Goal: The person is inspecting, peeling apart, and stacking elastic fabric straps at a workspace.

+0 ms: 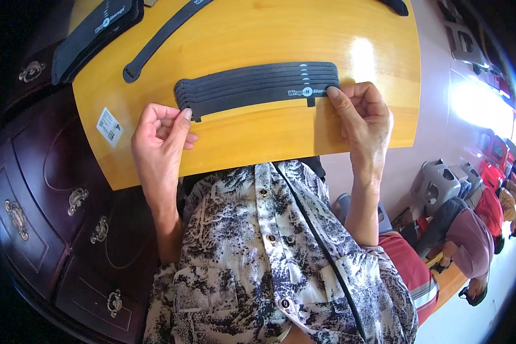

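Observation:
A stack of black storage straps with pale printing lies near the front of the yellow wooden table. Its several layers are fanned, each edge showing a little behind the one in front. My left hand pinches the stack's left end between thumb and fingers. At the right end, my right hand grips the corner, thumb on top. Two small dark tabs stick out below the front edge. Beyond the stack, a single black strap with a rounded end lies slantwise on the table.
At the far left corner sits a pile of black straps. Another black strap end shows at the far right. A white label is on the table's left side. Dark drawers stand left; grey stools and seated people are right.

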`<state>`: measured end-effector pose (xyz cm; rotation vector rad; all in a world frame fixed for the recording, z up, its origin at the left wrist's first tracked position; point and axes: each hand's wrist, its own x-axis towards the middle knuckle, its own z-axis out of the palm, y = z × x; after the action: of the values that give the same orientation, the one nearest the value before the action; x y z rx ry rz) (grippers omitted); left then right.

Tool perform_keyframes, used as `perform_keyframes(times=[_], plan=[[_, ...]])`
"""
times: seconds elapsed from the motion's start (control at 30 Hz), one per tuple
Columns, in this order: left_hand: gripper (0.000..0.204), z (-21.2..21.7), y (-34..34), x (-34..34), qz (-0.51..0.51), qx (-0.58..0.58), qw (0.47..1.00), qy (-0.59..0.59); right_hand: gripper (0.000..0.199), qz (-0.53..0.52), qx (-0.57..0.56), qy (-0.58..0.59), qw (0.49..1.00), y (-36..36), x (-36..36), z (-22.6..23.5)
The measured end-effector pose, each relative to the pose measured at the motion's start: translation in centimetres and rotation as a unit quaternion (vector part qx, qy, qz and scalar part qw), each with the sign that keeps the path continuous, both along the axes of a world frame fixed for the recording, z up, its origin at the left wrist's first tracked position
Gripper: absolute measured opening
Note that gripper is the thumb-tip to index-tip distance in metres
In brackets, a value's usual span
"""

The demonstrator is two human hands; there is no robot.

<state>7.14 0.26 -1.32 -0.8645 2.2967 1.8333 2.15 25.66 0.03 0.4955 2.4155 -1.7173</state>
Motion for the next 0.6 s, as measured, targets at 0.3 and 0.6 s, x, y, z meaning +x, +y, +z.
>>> perform_keyframes(times=[0.3, 0.6], plan=[[0.018, 0.4, -1.0, -0.7, -0.044, 0.023, 0.999, -0.019, 0.022, 0.113, 0.097, -0.029, 0.988, 0.6, -2.7, 1.8], [0.026, 0.8, -2.0, -1.6, -0.075, 0.065, 0.99, -0.099, 0.033, 0.179, 0.095, -0.097, 0.975, 2.3, -5.2, 0.7]])
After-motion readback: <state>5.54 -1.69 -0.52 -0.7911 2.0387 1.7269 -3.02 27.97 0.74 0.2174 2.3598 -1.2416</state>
